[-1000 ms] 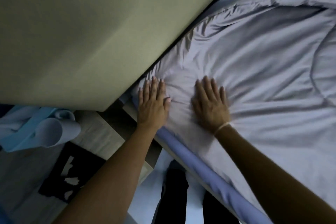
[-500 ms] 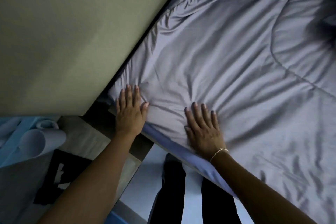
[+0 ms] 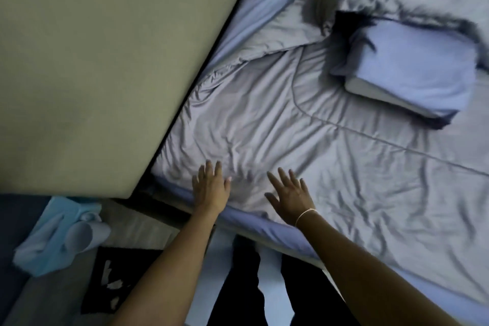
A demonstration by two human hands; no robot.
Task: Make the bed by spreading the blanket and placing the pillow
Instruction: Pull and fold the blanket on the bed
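Now your pillow [image 3: 407, 71] lies well beyond your hands, up the bed and off toward your right side, resting on the blanket [image 3: 304, 124] with its long axis running slantwise, roughly along the stitched seam below it; your right hand [image 3: 291, 193] is the nearer of the two, so I judge the reach falls to that arm; your left hand [image 3: 210, 188] lies flat with straight fingers at the blanket's near corner, beside the headboard [image 3: 105, 61], holding nothing; your right hand is spread wide, fingers splayed, on or just above the blanket, I cannot tell which; the blanket looks largely spread, though wrinkled nearer you than the pillow.
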